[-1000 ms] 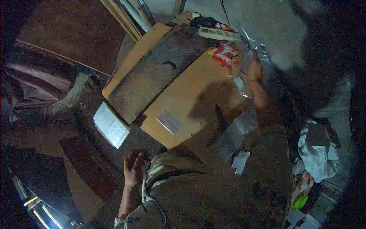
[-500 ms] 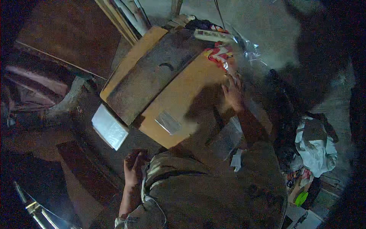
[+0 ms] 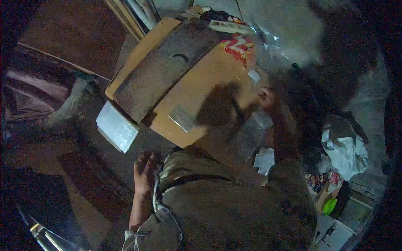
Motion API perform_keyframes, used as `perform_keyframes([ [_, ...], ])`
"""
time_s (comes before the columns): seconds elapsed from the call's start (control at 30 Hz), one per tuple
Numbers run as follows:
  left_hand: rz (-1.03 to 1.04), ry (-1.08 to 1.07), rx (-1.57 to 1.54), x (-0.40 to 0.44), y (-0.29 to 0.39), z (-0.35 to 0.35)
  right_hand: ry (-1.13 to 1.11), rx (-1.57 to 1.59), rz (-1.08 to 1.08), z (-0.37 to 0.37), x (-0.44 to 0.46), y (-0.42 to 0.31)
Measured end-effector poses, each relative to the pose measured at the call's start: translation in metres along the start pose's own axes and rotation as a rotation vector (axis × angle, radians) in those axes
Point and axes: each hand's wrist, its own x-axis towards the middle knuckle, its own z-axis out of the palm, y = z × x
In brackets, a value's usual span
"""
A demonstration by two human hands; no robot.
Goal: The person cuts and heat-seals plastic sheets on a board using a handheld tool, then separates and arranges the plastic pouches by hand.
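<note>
My right hand (image 3: pixel 266 96) is over the right edge of a tan board (image 3: pixel 197 92), its fingers curled in; anything inside them is too dark and blurred to make out. Just beyond it lies a small white piece (image 3: pixel 253 75). A clear plastic sheet (image 3: pixel 255 125) and white scraps (image 3: pixel 264 161) lie between that forearm and my body. Beside my clothing, my left hand (image 3: pixel 146 169) hangs loosely bent, with fingers apart and nothing visible in it. A small clear packet (image 3: pixel 182 118) rests on the board, and a dark curved piece (image 3: pixel 180 57) on the grey strip (image 3: pixel 159 79).
A plastic-wrapped white stack (image 3: pixel 117 126) sits left of the board. A red and yellow wrapper (image 3: pixel 238 48) and a pale power strip (image 3: pixel 230 27) lie at its far end. White cloth or bags (image 3: pixel 345 150) are at right. Wooden poles (image 3: pixel 125 19) lean at the back.
My right hand has drawn back toward me and curled its fingers, uncovering the small white piece. The view has shifted slightly. My left hand stays about where it was.
</note>
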Motion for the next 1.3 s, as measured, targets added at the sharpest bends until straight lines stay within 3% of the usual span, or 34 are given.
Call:
perform_keyframes([
  [0.03,0.019,0.033,0.016,-0.001,0.0,-0.001,0.13,-0.241,-0.04,0.005,-0.018,0.011],
  [0.1,0.023,0.008,0.085,-0.001,-0.001,-0.01,0.185,-0.597,-0.002,0.038,-0.05,0.066],
  [0.13,0.026,-0.011,0.161,-0.001,-0.002,-0.014,0.049,-0.646,0.223,0.041,-0.066,0.07],
  [0.2,0.043,-0.037,0.134,-0.004,-0.001,-0.018,-0.297,-0.525,0.463,0.033,-0.094,0.085],
  [0.23,0.053,-0.06,0.118,-0.005,0.0,-0.02,-0.29,-0.53,0.462,0.032,-0.102,0.08],
  [0.3,0.055,-0.048,0.084,-0.006,-0.002,-0.02,-0.227,-0.401,0.857,0.03,-0.116,0.06],
  [0.37,0.058,-0.041,0.049,-0.007,-0.001,-0.019,-0.206,-0.41,0.848,0.029,-0.129,0.022],
  [0.43,0.012,-0.032,0.014,-0.009,0.001,-0.017,-0.168,-0.402,0.838,0.042,-0.135,0.031],
  [0.53,0.078,-0.151,0.027,-0.008,0.004,-0.019,-0.089,-0.367,0.81,0.062,-0.138,0.05],
  [0.8,0.09,-0.139,-0.051,-0.011,0.0,-0.023,0.162,-0.056,0.541,0.107,-0.145,0.14],
  [0.87,0.102,-0.192,-0.001,-0.012,0.003,-0.024,0.256,0.167,0.369,0.122,-0.15,0.181],
  [0.97,0.112,-0.207,0.003,-0.011,0.002,-0.024,0.377,0.821,0.061,0.142,-0.159,0.241],
  [1.0,0.115,-0.209,0.002,-0.011,0.002,-0.023,0.339,1.476,0.13,0.141,-0.161,0.253],
  [1.03,0.117,-0.19,0.036,-0.012,0.003,-0.022,0.341,1.474,0.128,0.13,-0.157,0.24],
  [1.1,0.119,-0.17,0.068,-0.014,0.006,-0.019,0.142,1.094,0.404,0.097,-0.142,0.208],
  [1.17,0.183,-0.214,0.074,-0.016,0.01,-0.015,0.193,0.942,0.359,0.074,-0.132,0.164],
  [1.23,0.205,-0.236,0.088,-0.016,0.013,-0.01,0.319,0.63,0.244,0.036,-0.132,0.074],
  [1.3,0.221,-0.258,0.105,-0.013,0.013,-0.009,0.393,0.531,0.15,-0.002,-0.133,-0.01],
])
